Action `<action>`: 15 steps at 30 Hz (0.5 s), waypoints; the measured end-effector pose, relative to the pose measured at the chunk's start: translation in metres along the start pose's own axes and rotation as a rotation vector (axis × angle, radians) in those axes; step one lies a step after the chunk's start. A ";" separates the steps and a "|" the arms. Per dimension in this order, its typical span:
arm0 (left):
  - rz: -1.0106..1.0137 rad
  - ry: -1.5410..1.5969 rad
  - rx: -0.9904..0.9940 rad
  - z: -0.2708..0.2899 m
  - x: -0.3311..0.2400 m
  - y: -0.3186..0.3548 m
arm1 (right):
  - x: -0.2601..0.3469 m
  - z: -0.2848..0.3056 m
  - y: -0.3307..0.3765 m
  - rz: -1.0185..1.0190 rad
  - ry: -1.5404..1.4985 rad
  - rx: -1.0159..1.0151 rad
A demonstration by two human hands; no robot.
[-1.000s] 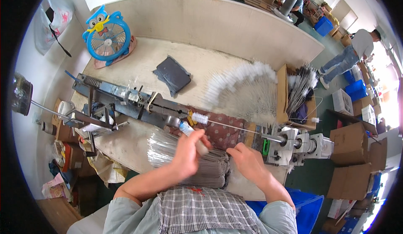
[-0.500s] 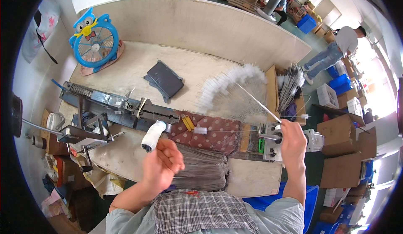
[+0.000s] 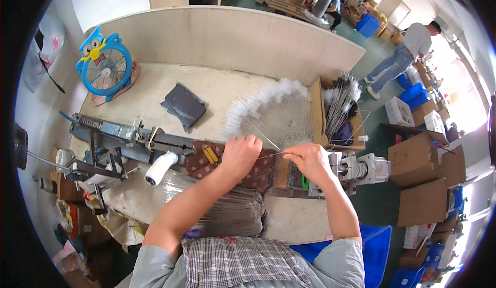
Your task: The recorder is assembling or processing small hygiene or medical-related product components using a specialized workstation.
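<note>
both hands pinch one thin grey wire (image 3: 271, 154), long and straight, stretched between them over the brown spotted pad (image 3: 261, 171) on the surface (image 3: 227, 89). the left hand (image 3: 238, 153) is curled shut on one end and the right hand (image 3: 309, 160) nips the other end. a white fluffy roll (image 3: 160, 167) sits just to the left.

Beige workbench (image 3: 155, 89) with curved back panel (image 3: 232, 34); green floor (image 3: 382, 117); bright daylight at right.

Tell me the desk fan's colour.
Blue fan with a yellow owl face, seen in the head view.
</note>
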State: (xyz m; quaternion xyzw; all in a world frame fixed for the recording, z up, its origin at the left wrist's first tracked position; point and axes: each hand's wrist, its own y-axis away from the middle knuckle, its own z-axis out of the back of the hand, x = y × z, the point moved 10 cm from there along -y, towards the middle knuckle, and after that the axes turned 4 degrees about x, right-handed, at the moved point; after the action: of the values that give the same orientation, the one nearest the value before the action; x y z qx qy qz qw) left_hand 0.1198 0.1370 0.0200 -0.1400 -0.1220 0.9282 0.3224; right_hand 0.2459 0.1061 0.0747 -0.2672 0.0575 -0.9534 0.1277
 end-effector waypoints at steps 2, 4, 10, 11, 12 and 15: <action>-0.068 -0.052 0.023 -0.003 0.002 -0.002 | 0.012 -0.004 -0.005 -0.013 -0.015 0.231; -0.145 0.067 0.070 -0.001 -0.017 0.003 | 0.007 0.001 -0.003 -0.026 -0.087 0.190; -0.146 -0.164 0.120 -0.023 -0.010 -0.012 | 0.045 -0.009 -0.025 0.174 -0.079 0.217; -0.140 -0.162 0.097 -0.031 -0.003 -0.019 | 0.055 -0.008 -0.028 0.232 -0.107 0.144; -0.131 -0.164 0.076 -0.030 0.002 -0.024 | 0.062 -0.012 -0.032 0.247 -0.109 0.144; -0.179 -0.018 -0.202 0.004 0.005 0.000 | 0.088 -0.025 -0.041 0.373 -0.163 0.072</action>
State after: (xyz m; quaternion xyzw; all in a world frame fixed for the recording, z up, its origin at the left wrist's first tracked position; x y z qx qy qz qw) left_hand 0.1149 0.1396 0.0228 -0.1522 -0.2298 0.8799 0.3870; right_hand 0.1514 0.1222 0.1043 -0.3233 0.0614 -0.8900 0.3157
